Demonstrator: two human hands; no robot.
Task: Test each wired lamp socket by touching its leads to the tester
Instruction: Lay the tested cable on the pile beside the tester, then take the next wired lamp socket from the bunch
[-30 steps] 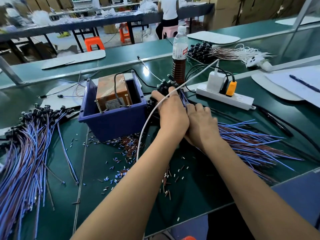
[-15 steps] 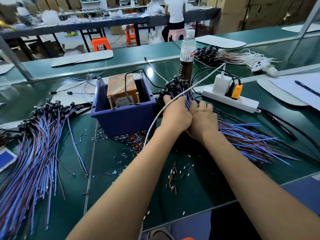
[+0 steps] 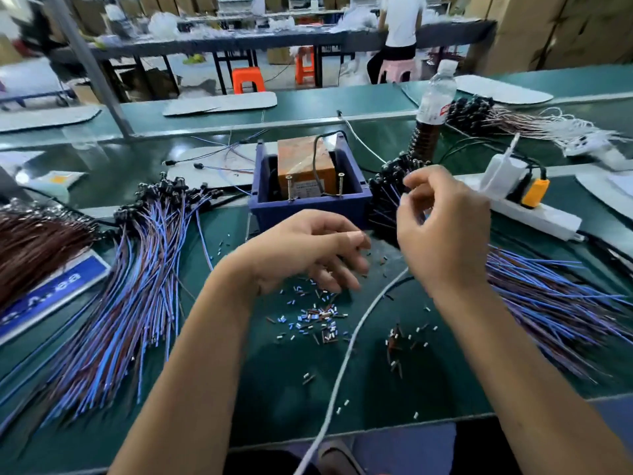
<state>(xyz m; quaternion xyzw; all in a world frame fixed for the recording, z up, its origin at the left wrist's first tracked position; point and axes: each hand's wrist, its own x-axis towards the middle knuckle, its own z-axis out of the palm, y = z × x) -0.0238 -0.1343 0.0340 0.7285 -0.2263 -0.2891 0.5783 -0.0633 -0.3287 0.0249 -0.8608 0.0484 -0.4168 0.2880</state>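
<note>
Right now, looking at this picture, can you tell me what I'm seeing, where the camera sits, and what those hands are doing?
The camera is worn on a person's head and looks down at a green workbench. A blue bin holds the tester, with two upright screws as contacts. Piles of wired lamp sockets lie at the left and the right, with wire-sheath scraps between them. The left hand hovers relaxed and holds nothing. The right hand is raised with curled fingers at the right pile's sockets; blur hides whether it pinches a wire.

The smooth dark-green bench top [image 3: 130,166] shines glossily. The square dark-blue plastic bin [image 3: 310,209] looks matt. The clear plastic bottle [image 3: 435,101] gleams; two bare metal screws [image 3: 289,187] glint.
</note>
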